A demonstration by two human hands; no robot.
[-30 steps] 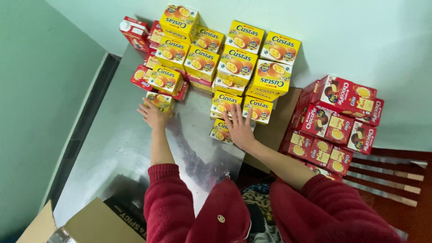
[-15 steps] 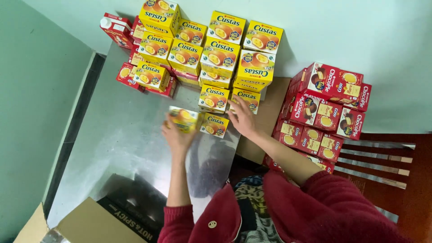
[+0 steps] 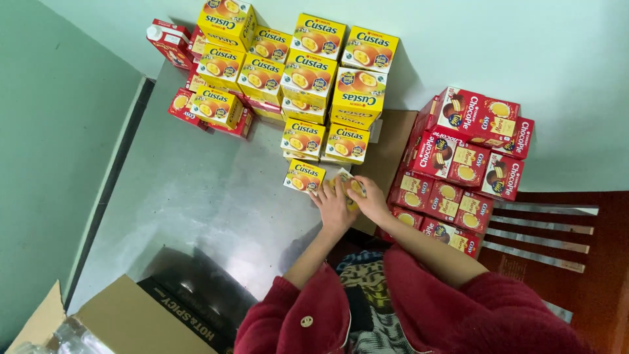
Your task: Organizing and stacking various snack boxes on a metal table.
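A small yellow cardboard snack box (image 3: 349,188) with a picture of a round cake on its face sits at the near edge of the yellow boxes, just right of another small yellow box (image 3: 304,177) that lies flat on the shiny metal desk (image 3: 196,203). Both hands are on it: the left hand (image 3: 332,204) wraps its near left side with fingers curled over the top, and the right hand (image 3: 373,200) closes on its right side, so the box is clamped between them. Whether it already rests on the desk or is held just above it cannot be told, since the hands hide its underside.

Judged from how things lie, the arranging looks well along. Behind this box two more yellow boxes (image 3: 325,139) stand side by side, and behind those rises a taller stack of larger yellow boxes (image 3: 308,62) against the pale green wall. The front row holds only the flat box and the held one, so it appears to be in the making.

To the right, a pile of red rectangular snack boxes (image 3: 468,157) stands apart on brown cardboard. At the far left corner lies a red carton (image 3: 167,38). An open brown cardboard carton (image 3: 141,321) sits near the person's red sleeves (image 3: 419,301).
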